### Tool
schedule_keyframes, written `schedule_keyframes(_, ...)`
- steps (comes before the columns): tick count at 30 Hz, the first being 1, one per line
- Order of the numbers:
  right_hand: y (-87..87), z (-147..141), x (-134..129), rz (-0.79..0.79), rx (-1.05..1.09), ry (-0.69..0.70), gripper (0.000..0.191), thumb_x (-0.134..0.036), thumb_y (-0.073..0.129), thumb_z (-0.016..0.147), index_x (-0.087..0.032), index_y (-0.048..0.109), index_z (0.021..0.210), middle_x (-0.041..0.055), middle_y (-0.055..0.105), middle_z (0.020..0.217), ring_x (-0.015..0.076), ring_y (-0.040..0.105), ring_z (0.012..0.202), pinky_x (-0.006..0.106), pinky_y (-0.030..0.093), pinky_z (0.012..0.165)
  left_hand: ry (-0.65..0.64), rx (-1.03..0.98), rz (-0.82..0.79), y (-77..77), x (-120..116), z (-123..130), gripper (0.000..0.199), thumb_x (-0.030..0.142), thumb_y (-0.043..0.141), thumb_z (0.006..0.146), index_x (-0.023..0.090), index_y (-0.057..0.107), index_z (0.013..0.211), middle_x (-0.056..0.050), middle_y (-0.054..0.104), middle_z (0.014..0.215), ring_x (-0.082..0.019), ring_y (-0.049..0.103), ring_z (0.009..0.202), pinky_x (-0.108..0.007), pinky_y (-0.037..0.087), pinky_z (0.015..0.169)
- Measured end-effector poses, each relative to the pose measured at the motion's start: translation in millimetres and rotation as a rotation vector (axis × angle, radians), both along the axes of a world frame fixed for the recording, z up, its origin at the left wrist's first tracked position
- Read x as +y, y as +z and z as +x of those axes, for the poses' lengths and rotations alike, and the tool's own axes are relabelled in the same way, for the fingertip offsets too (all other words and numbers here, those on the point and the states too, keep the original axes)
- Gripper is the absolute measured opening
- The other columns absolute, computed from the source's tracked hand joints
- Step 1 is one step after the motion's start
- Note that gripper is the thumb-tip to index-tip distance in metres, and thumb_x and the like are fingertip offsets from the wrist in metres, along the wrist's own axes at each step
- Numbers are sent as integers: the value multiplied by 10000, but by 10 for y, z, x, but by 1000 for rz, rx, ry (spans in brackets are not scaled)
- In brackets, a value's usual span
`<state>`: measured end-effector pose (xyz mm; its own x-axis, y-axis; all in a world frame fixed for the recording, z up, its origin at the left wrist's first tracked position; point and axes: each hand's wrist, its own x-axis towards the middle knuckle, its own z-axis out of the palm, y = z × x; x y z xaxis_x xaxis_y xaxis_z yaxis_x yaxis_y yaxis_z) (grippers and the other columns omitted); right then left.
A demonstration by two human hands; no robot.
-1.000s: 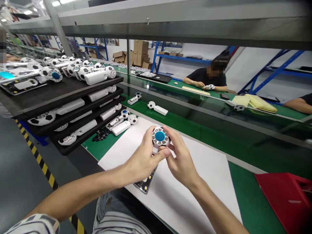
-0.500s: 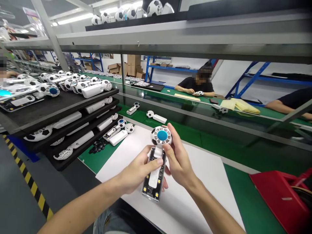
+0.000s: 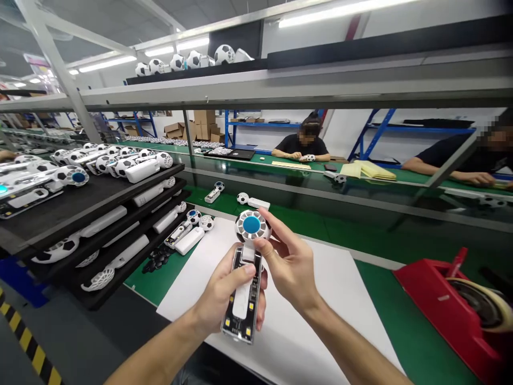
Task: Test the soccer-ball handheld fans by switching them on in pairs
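Note:
A half-assembled handheld device (image 3: 241, 299) with a soccer-ball head is held up over the white sheet (image 3: 192, 286). Its clear body shows a black circuit board, and a blue disc (image 3: 251, 224) sits in the middle of the ball-shaped head. My left hand (image 3: 228, 289) is closed around the body, thumb lying on the front and fingertips showing at the far side. My right hand (image 3: 290, 262) pinches the head's right side between thumb and fingers. Whether it grips any small part there is hidden.
Black trays (image 3: 100, 214) of similar devices are stacked at the left. More device parts (image 3: 190, 240) and small black pieces (image 3: 157, 259) lie beside the sheet. A red tape dispenser (image 3: 436, 305) stands at right. Across the bench, a person (image 3: 304, 141) works; another person's arm (image 3: 452, 160) shows farther right.
The camera view has tilted up and shifted right, so the scene sits lower and further left. Both hands keep hold of the device, with the right fingers slightly more bent at its head.

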<state>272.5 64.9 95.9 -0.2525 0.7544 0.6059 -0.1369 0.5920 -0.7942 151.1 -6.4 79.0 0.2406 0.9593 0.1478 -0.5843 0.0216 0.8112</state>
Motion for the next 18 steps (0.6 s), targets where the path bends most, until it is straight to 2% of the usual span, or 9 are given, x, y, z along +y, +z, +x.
schedule_keyframes(4, -21, -64, -15, -90, 122, 13, 391, -313, 731, 871, -255, 691, 1255, 61, 688, 1247, 261, 694, 1052, 378, 617, 861, 41, -4, 15, -4, -10, 42, 286, 382, 551, 940, 222, 353, 1071, 8, 585, 853, -126, 624, 486, -250, 524, 414)
schedule_keyframes(8, -70, -64, 54, -184, 239, 134, 425, -333, 745, 866, -277, 673, 1281, 33, 731, 1146, 238, 706, 981, 344, 617, 789, 111, 111, 26, 52, -44, 51, 371, 358, 655, 887, 209, 368, 1068, -7, 593, 905, -125, 641, 556, -243, 522, 466)
schedule_keyframes(12, -96, -54, 99, -294, 239, 223, 461, -389, 684, 915, -330, 598, 1364, 18, 686, 1259, 218, 711, 950, 305, 614, 684, 14, 166, 15, 96, -62, 22, 540, 215, 748, 764, 192, 366, 1146, -36, 641, 913, -188, 697, 699, -331, 569, 642)
schedule_keyframes(14, -88, -46, 109, -305, 228, 244, 449, -414, 636, 948, -330, 574, 1385, 24, 627, 1356, 223, 692, 1047, 310, 616, 754, -19, 168, -1, 106, -65, 13, 571, 201, 737, 753, 192, 349, 1172, -32, 654, 867, -217, 706, 712, -371, 569, 673)
schedule_keyframes(16, -75, -21, 137, -263, 229, 237, 441, -437, 567, 986, -307, 547, 1407, 44, 579, 1415, 235, 638, 1176, 355, 584, 915, -26, 163, -10, 114, -65, 9, 574, 184, 740, 736, 195, 351, 1158, -25, 653, 840, -214, 698, 699, -365, 559, 663)
schedule_keyframes(18, -74, 33, 196, -206, 220, 202, 440, -450, 521, 1003, -280, 533, 1409, 72, 553, 1437, 246, 599, 1235, 411, 536, 1007, -17, 140, -17, 123, -61, 2, 576, 160, 751, 716, 205, 362, 1138, -17, 641, 868, -194, 684, 695, -354, 552, 656)
